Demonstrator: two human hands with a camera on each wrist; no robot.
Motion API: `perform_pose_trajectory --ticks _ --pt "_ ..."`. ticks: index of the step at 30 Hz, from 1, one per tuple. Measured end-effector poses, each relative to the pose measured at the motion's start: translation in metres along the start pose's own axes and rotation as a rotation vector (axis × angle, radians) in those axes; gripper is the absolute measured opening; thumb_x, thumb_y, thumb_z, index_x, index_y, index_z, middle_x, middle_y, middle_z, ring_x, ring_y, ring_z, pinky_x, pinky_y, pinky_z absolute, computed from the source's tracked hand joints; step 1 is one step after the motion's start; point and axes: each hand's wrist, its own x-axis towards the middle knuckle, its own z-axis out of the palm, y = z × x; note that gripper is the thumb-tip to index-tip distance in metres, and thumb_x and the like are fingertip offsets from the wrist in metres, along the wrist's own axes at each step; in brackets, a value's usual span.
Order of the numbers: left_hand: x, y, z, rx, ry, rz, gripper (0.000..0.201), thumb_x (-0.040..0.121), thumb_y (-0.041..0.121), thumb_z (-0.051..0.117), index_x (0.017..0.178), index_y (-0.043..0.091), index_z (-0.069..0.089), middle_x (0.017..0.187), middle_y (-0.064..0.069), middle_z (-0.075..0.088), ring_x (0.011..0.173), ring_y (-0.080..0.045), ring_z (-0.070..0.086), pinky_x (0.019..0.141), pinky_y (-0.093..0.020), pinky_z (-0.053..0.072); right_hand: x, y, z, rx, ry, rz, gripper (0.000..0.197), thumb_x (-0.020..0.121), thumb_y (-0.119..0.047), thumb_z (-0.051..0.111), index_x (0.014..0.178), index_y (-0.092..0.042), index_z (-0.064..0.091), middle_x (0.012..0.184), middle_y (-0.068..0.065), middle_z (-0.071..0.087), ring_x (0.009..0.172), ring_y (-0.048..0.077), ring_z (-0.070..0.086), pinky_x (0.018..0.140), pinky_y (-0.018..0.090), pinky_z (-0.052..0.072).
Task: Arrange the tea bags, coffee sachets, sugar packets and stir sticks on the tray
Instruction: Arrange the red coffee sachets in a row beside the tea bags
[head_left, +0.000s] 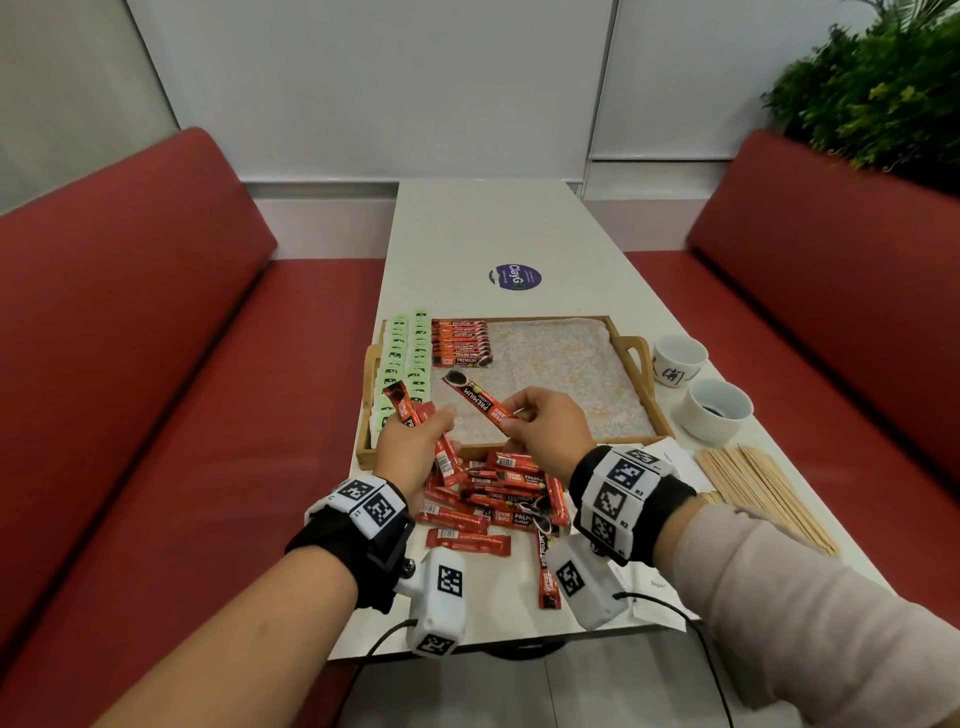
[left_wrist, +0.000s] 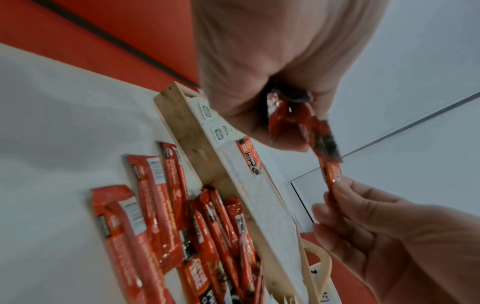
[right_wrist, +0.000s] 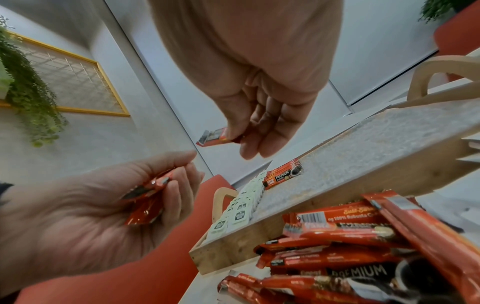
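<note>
A wooden tray (head_left: 640, 385) with a speckled liner holds green tea bags (head_left: 410, 353) along its left side and a row of red coffee sachets (head_left: 462, 342) at the back. My left hand (head_left: 410, 441) grips a small bunch of red coffee sachets (head_left: 402, 408) over the tray's near left corner. Just right of it, my right hand (head_left: 545, 426) pinches the lower end of one coffee sachet (head_left: 478, 401), held slanted above the tray's front part. A loose pile of coffee sachets (head_left: 498, 493) lies on the table in front of the tray. Wooden stir sticks (head_left: 758, 488) lie at the right.
Two white cups (head_left: 717, 410) stand right of the tray. White paper packets (head_left: 670, 457) lie near my right wrist. A round blue sticker (head_left: 515, 276) sits on the white table (head_left: 488, 228) beyond the tray. Red benches (head_left: 156, 364) flank the table.
</note>
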Motion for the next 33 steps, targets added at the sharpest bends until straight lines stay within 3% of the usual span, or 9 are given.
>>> perform_pose_trajectory --ticks 4,7,10,14,17,21,25,29,33 --pt "0.0 0.005 0.008 -0.003 -0.062 0.025 0.017 0.081 0.016 0.073 0.094 0.014 0.062 0.085 -0.005 0.068 0.064 -0.017 0.064 0.053 -0.027 0.05 0.003 0.0 -0.002 0.074 -0.065 0.03 0.015 0.086 -0.001 0.064 0.08 -0.015 0.06 0.071 0.003 0.063 0.061 0.016 0.063 0.067 0.03 0.055" --pt "0.003 0.008 0.016 0.013 -0.085 0.045 0.016 0.08 0.009 0.074 0.085 0.016 0.061 0.079 -0.003 0.067 0.067 -0.018 0.062 0.058 -0.031 0.051 0.004 -0.002 -0.004 0.064 -0.159 0.008 0.015 0.085 -0.003 0.066 0.081 -0.014 0.057 0.073 0.009 0.066 0.062 0.019 0.064 0.067 0.031 0.055" --pt "0.007 0.011 0.021 0.066 -0.102 0.066 0.017 0.079 0.008 0.074 0.086 0.017 0.061 0.082 -0.003 0.068 0.068 -0.019 0.063 0.058 -0.03 0.053 0.009 -0.001 -0.01 0.027 -0.228 0.003 0.016 0.084 -0.009 0.069 0.084 -0.014 0.054 0.074 0.01 0.067 0.064 0.02 0.065 0.068 0.035 0.055" --pt "0.012 0.017 0.025 0.264 -0.181 0.135 0.023 0.076 0.007 0.076 0.094 0.013 0.065 0.089 -0.008 0.072 0.074 -0.022 0.068 0.061 -0.03 0.055 0.019 -0.006 -0.023 -0.08 -0.177 -0.029 0.031 0.089 -0.033 0.063 0.112 -0.018 0.05 0.094 0.002 0.063 0.072 0.019 0.066 0.066 0.033 0.056" --pt "0.011 0.019 0.029 0.403 -0.264 0.141 0.028 0.074 0.004 0.075 0.1 0.007 0.064 0.088 -0.012 0.071 0.071 -0.025 0.067 0.067 -0.035 0.057 0.027 -0.013 -0.03 -0.142 -0.171 -0.137 0.036 0.093 -0.029 0.059 0.126 -0.02 0.048 0.102 0.0 0.059 0.065 0.012 0.057 0.059 0.022 0.047" --pt "0.012 0.02 0.033 0.423 -0.301 0.144 0.033 0.074 0.003 0.076 0.104 0.002 0.062 0.089 -0.014 0.071 0.069 -0.024 0.067 0.062 -0.031 0.058 0.037 -0.016 -0.03 -0.155 -0.159 -0.21 0.014 0.092 -0.016 0.06 0.106 -0.015 0.062 0.087 0.002 0.061 0.061 0.009 0.052 0.058 0.019 0.044" --pt "0.022 0.02 0.028 0.427 -0.267 0.13 0.036 0.071 0.009 0.08 0.102 0.009 0.062 0.088 -0.008 0.073 0.076 -0.031 0.07 0.073 -0.045 0.059 0.047 -0.014 -0.027 0.068 -0.091 -0.16 0.007 0.093 -0.006 0.055 0.09 -0.01 0.059 0.07 0.002 0.055 0.056 0.013 0.051 0.053 0.022 0.044" --pt "0.036 0.022 0.022 0.411 -0.199 0.111 0.039 0.076 0.006 0.076 0.109 0.001 0.056 0.084 -0.006 0.065 0.056 -0.017 0.062 0.055 -0.028 0.054 0.059 -0.014 -0.026 0.215 -0.066 -0.123 0.012 0.094 -0.003 0.052 0.084 -0.01 0.054 0.071 0.006 0.056 0.054 0.014 0.054 0.053 0.022 0.051" --pt "0.053 0.03 0.019 0.441 -0.16 0.155 0.036 0.078 0.007 0.075 0.108 0.006 0.056 0.089 -0.006 0.066 0.055 -0.014 0.063 0.052 -0.023 0.054 0.076 -0.012 -0.03 0.114 -0.081 -0.129 0.014 0.089 -0.006 0.062 0.079 -0.015 0.058 0.074 0.006 0.065 0.061 0.015 0.061 0.059 0.024 0.051"
